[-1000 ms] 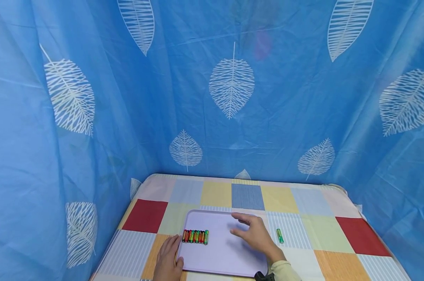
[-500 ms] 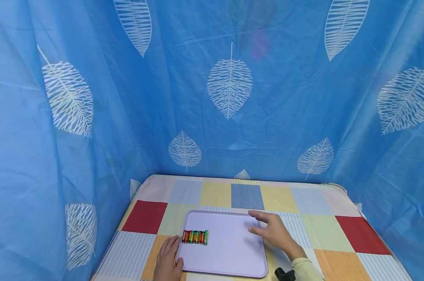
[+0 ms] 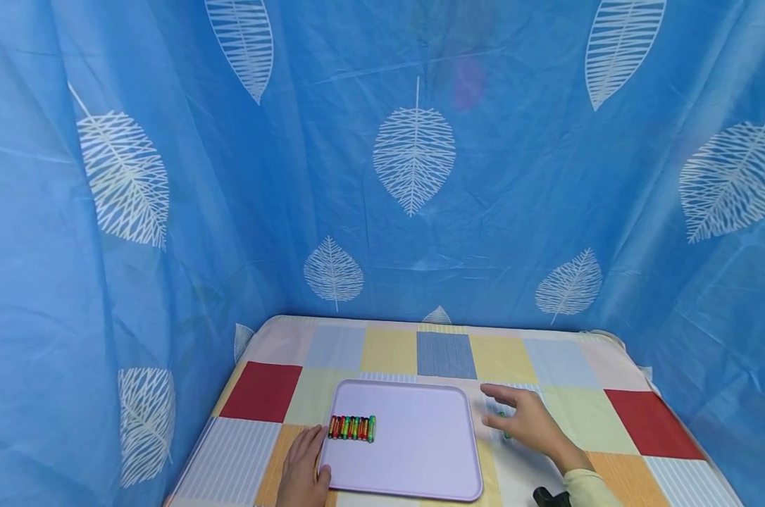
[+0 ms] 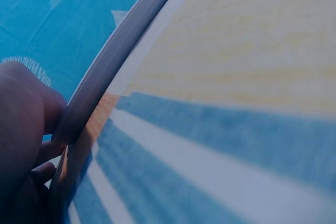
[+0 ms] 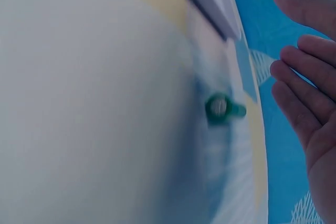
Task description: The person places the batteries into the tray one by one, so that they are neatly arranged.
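Observation:
A lilac tray lies on the patchwork cloth, with a row of several red, green and black batteries side by side at its left. My left hand holds the tray's near left corner; in the left wrist view its thumb is against the rim, with fingers lower down. Right of the tray, my right hand hovers with thumb and fingers apart, holding nothing. A single green battery lies beneath it, partly hidden by the fingers. The right wrist view shows that green battery end-on, apart from the hand.
The table is covered with a patchwork cloth of coloured squares. Blue curtains with white leaf prints hang behind the table and along both sides. A black device sits at my right wrist.
My right hand has moved rightwards, from above the tray to over the lone green battery, its fingers still spread. The left hand, tray and battery row have stayed put.

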A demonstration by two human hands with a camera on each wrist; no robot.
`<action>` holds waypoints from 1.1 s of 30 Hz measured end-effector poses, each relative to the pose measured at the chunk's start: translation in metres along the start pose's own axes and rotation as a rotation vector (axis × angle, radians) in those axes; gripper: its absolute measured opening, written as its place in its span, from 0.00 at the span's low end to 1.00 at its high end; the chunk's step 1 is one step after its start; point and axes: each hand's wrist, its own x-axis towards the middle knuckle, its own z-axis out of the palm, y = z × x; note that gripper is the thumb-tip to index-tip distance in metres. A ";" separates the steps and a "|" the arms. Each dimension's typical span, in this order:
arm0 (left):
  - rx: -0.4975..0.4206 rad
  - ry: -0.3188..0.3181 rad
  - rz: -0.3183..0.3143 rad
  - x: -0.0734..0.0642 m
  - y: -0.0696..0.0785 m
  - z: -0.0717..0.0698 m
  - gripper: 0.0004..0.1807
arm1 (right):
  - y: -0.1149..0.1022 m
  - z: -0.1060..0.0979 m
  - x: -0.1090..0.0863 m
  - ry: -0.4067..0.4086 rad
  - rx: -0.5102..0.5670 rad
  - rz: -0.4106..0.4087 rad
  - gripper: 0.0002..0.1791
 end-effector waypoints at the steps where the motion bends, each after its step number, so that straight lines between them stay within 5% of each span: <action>1: 0.000 0.003 0.003 0.000 0.000 0.000 0.36 | 0.002 -0.002 -0.001 -0.003 -0.007 0.002 0.34; 22: 0.023 0.029 0.020 -0.001 -0.002 0.003 0.36 | 0.029 -0.009 -0.021 -0.071 -0.053 0.107 0.32; 33: 0.031 0.007 0.000 -0.001 0.000 0.002 0.36 | 0.034 -0.006 -0.026 -0.062 -0.072 0.089 0.29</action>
